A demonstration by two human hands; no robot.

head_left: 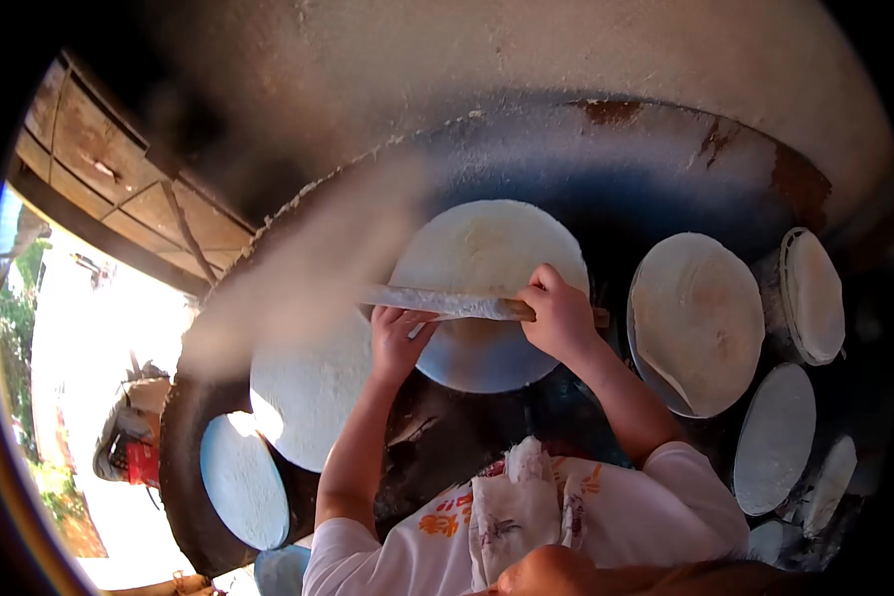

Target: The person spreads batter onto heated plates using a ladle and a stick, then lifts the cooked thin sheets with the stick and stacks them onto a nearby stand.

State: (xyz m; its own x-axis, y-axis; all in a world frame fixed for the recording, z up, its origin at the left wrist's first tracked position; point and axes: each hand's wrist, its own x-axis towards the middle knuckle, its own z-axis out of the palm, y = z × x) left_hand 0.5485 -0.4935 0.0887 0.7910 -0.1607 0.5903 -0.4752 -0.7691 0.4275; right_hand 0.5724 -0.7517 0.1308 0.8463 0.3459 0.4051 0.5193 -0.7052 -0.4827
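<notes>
A round pan (487,368) in the middle shows a bluish, shiny surface on its near half. A thin cream-coloured round sheet (497,243), like a pancake, covers its far half, its near edge meeting the stick. My right hand (558,313) is closed around the brown end of the pale, flat stick (447,301), which lies level across the pan. My left hand (399,338) is at the pan's left rim, just under the stick's other end. Its fingers and thumb are drawn together; I cannot tell whether they pinch the sheet's edge or the stick.
A larger disc (308,387) and a smaller bluish disc (243,482) stand to the left. On the right are a pan with a cream sheet (700,323) and several more discs. A curved, crusted wall (606,149) rises behind. Blurry steam drifts at the left.
</notes>
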